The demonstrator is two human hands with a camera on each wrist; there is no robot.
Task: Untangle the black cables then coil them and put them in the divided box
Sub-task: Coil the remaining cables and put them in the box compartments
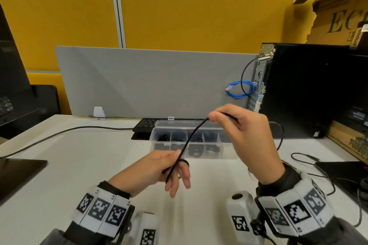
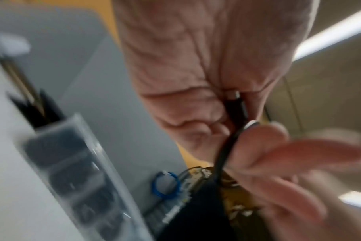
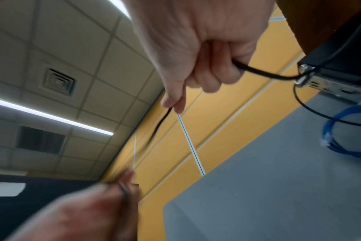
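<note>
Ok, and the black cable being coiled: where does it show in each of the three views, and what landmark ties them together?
Head: the black cable runs across the centre, from the left hand up to the right hand.
Left wrist: right of centre, blurred, running down from the palm.
Right wrist: centre, dropping from the pinching fingertips.
Shared landmark: the blue cable loop.

Office: desk partition, keyboard.
</note>
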